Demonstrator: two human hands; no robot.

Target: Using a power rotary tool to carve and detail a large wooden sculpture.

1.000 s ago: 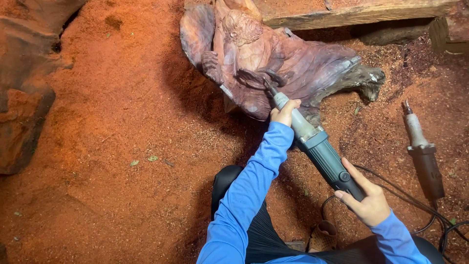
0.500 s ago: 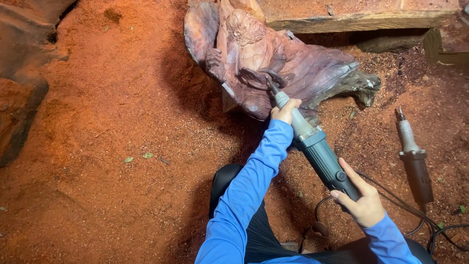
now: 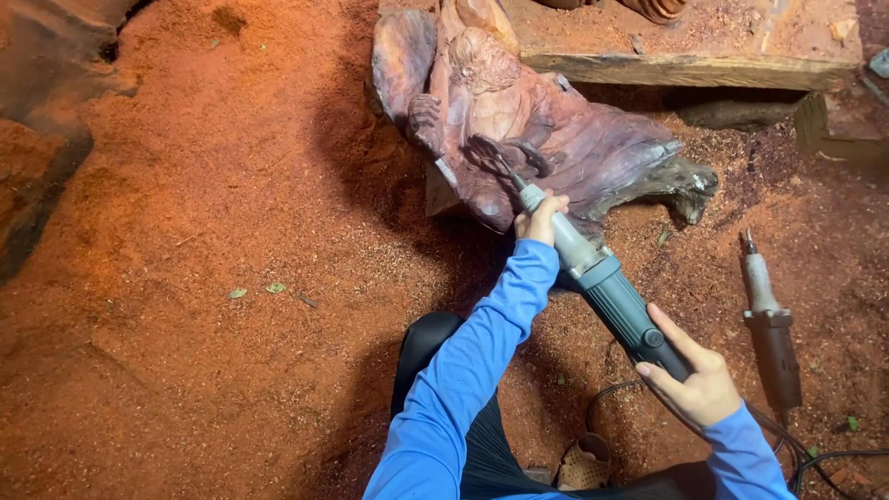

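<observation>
A reddish-purple carved wooden figure [image 3: 546, 130] lies on the sawdust-covered ground. I hold a grey and teal die grinder [image 3: 602, 278] with both hands. My left hand [image 3: 540, 219] grips its silver neck near the tip, and the bit touches the carving's lower middle. My right hand [image 3: 693, 378] wraps the rear of the teal body, where the black cord leaves. Both arms wear blue sleeves.
A second grinder [image 3: 769, 324] lies on the ground at the right with its cord. A thick wooden slab [image 3: 704, 46] sits behind the carving. A large wood piece [image 3: 37, 120] stands at the left. Red sawdust [image 3: 231, 278] covers the floor. A sandal [image 3: 585, 463] shows below.
The view has shifted slightly, so the carving and the second grinder sit a little differently in frame. My hands keep the same grip on the grinder against the carving.
</observation>
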